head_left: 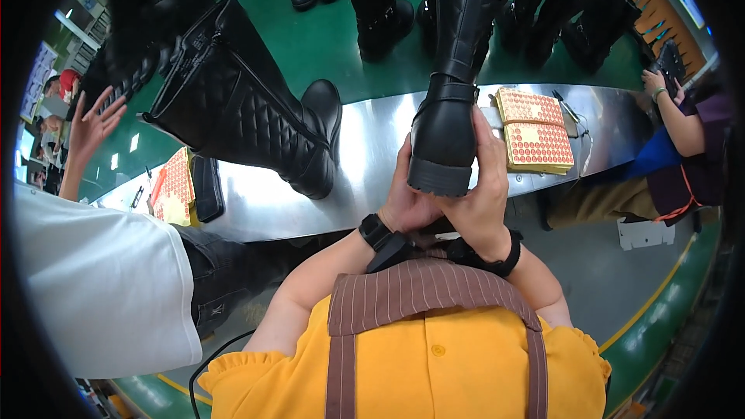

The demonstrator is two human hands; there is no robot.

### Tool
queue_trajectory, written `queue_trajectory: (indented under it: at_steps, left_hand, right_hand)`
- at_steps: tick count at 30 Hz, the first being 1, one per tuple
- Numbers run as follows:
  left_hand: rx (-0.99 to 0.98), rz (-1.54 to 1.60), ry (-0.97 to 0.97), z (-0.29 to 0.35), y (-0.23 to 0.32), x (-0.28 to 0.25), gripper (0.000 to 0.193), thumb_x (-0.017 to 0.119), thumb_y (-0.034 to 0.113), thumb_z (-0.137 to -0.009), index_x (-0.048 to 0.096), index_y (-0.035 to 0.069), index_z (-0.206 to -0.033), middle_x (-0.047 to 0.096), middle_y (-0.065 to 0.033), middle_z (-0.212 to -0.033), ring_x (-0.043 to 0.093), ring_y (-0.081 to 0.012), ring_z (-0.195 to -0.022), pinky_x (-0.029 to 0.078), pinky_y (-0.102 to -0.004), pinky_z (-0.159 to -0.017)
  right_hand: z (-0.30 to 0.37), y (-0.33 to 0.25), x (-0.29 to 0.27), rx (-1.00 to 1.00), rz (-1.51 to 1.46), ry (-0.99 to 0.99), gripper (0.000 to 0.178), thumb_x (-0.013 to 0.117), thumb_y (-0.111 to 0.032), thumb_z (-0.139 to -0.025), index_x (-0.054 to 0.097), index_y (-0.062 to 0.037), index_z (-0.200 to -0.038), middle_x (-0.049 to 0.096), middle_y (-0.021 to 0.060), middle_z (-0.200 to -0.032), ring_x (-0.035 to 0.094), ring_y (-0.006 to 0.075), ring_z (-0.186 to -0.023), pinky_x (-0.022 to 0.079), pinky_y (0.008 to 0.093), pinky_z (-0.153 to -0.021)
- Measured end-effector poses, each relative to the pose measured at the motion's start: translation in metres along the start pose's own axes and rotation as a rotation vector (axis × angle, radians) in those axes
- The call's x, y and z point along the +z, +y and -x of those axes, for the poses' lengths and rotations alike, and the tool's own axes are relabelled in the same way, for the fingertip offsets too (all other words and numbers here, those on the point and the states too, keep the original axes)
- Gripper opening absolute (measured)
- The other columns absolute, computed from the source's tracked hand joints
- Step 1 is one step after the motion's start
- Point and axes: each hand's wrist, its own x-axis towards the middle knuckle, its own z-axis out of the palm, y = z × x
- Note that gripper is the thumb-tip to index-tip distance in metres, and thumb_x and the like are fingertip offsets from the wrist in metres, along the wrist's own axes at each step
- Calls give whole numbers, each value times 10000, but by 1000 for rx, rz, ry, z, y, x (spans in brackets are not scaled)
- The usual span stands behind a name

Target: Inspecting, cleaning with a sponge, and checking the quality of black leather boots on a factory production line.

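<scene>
Boot held by both hands above the steel bench

Tall black quilted leather boot point(454, 70) stands upright over the shiny steel bench point(372, 155). Left hand point(405, 198) clasps its heel; right hand point(485, 186) wraps its foot. Orange-dotted sticker sheets point(535, 132) lie on that bench, just right of the boot.

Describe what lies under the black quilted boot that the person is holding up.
Both hands cup the boot from below: left hand, right hand. Beneath it runs the shiny metal ledge. The sole's underside is hidden.
</scene>
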Motion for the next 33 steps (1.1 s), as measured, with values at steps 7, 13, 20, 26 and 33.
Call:
queue_trajectory:
  at_steps: [7,13,20,26,33]
  left_hand:
    - [202,-448,107,2,6,-3,703,343,660,-1008,449,156,-1486,556,-84,-1421,582,-245,-1241,472,-480,-1060]
    - [58,-208,-109,2,19,0,718,358,666,-998,412,178,-1522,517,-73,-1474,544,-236,-1301,447,-521,-1081]
    - [137,-282,50,6,17,-2,768,373,701,-976,449,130,-1484,567,-51,-1393,585,-207,-1218,483,-441,-1040]
    - [148,-341,289,7,19,19,709,395,677,-976,555,102,-1358,661,-76,-1199,646,-246,-1046,540,-446,-888]
    - [129,-294,253,7,14,26,557,512,448,-1012,516,23,-1371,632,-105,-1110,622,-208,-963,527,-355,-852]
  right_hand:
    - [-4,-9,7,11,-51,19,923,899,-145,-647,443,46,-1426,587,222,-1276,576,392,-1159,471,430,-990]
    - [-29,-12,-8,-103,-68,-157,1201,957,-315,-586,285,-1,-1531,282,244,-1524,462,394,-1318,498,425,-1007]
    - [-40,-8,-2,-174,-5,-170,1099,939,-210,-609,346,-10,-1512,390,217,-1499,479,368,-1313,533,404,-952]
    - [-47,-5,-2,-123,-214,-234,1325,967,-254,-535,179,-63,-1583,212,216,-1613,554,320,-1203,531,382,-940]
    - [-54,-4,-8,-96,-132,-350,1210,951,-276,-545,298,-43,-1537,405,222,-1479,505,361,-1265,482,418,-1015]
